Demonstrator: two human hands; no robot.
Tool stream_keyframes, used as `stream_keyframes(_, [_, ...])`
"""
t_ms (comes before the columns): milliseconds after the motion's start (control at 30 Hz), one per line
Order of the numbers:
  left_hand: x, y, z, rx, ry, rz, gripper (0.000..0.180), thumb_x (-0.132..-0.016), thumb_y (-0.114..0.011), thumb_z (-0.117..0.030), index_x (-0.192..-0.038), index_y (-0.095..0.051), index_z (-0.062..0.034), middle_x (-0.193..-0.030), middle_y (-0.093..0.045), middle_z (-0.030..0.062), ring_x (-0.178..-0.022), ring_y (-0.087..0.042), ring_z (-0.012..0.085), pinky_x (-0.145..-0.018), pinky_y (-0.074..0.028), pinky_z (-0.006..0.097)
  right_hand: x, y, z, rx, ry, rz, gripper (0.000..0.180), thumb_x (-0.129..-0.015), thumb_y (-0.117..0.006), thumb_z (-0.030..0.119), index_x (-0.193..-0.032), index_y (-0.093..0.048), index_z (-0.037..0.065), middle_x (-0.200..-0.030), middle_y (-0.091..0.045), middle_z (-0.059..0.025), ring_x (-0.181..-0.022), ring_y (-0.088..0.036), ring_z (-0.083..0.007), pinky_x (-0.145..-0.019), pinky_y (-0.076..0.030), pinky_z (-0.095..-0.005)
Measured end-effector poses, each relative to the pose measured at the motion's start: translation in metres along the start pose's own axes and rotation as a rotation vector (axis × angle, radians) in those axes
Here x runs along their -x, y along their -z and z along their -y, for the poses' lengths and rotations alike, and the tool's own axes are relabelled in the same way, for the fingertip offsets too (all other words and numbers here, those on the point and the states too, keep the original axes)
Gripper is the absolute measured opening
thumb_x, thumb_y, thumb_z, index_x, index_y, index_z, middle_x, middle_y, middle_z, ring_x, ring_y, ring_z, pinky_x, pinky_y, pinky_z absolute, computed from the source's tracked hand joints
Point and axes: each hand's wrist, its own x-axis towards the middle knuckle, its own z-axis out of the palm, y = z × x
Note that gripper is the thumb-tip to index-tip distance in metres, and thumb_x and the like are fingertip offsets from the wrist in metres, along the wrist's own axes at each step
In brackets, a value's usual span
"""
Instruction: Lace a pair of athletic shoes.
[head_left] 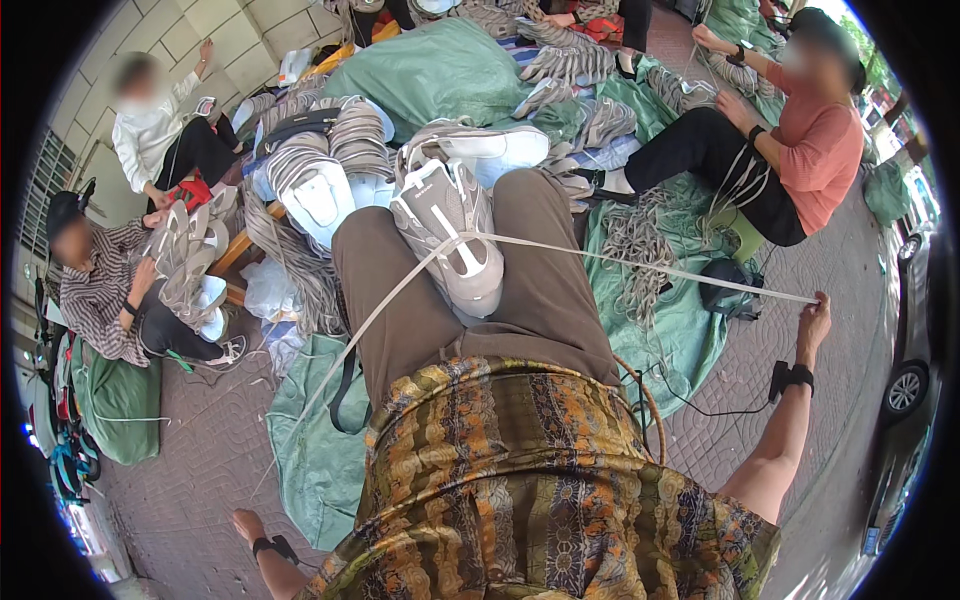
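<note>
- Head view: from my remote seat I see the grey shoe (428, 212) wedged between the legs of the brown trousers (540, 300), presumably to steady it and leave both hands free.
- My right hand (813, 322) pinches one end of the lace (465, 238), stretched wide, likely for tension.
- My left hand (248, 525) sits low, fingers bent (whether gripping the other end, I cannot tell).

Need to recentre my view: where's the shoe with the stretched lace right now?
In the head view, the shoe is just above and left of centre, between the person's legs, its lace running out to the right hand.
</note>
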Motion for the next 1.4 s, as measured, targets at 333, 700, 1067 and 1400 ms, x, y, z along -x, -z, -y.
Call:
stream_keyframes(333, [0.055, 0.001, 0.056, 0.048, 0.247, 0.222, 0.026, -0.087, -0.044, -0.007, -0.072, -0.06, 0.0069, -0.063, -0.064, 0.0235, -0.055, -0.067, 0.0339, -0.048, -0.053, 0.044, 0.034, -0.065, 0.212, -0.962, 0.081, 0.468, 0.011, -0.097, -0.057, 0.013, -0.099, -0.06, 0.003, -0.083, -0.066, -0.0045, -0.071, -0.063, -0.0106, -0.061, -0.048, -0.0217])
stream_keyframes(700, [0.128, 0.009, 0.073, 0.175, 0.629, 0.206, 0.033, -0.087, -0.045, -0.007, -0.062, -0.063, 0.0053, -0.054, -0.064, 0.019, -0.044, -0.064, 0.0259, -0.039, -0.051, 0.037, 0.186, -0.137, 0.484, -1.257, 0.59, 1.127, 0.009, -0.094, -0.061, 0.011, -0.09, -0.062, 0.003, -0.084, -0.061, -0.0003, -0.077, -0.056, -0.0069, -0.069, -0.047, -0.0233])
stream_keyframes(1067, [0.109, -0.026, 0.075, -0.107, 0.151, -0.096, 0.019, -0.083, -0.054, -0.012, -0.075, -0.064, 0.0024, -0.074, -0.066, 0.0226, -0.074, -0.067, 0.0409, -0.063, -0.051, 0.049, 0.224, -0.177, 0.511, -0.868, 0.637, 0.99, 0.014, -0.084, -0.065, 0.015, -0.09, -0.067, 0.002, -0.079, -0.067, -0.0127, -0.072, -0.064, -0.0243, -0.069, -0.049, -0.0357])
stream_keyframes(1400, [0.042, 0.052, -0.259, 0.89, -0.395, 0.026, 0.015, -0.088, -0.059, -0.007, -0.101, -0.063, 0.0004, -0.083, -0.062, 0.0045, -0.07, -0.059, 0.0117, -0.065, -0.052, 0.027, 0.229, -0.155, 0.501, -0.693, 0.857, 0.752, 0.009, -0.086, -0.067, 0.01, -0.09, -0.061, 0.004, -0.068, -0.06, -0.011, -0.059, -0.054, -0.021, -0.06, -0.045, -0.0346])
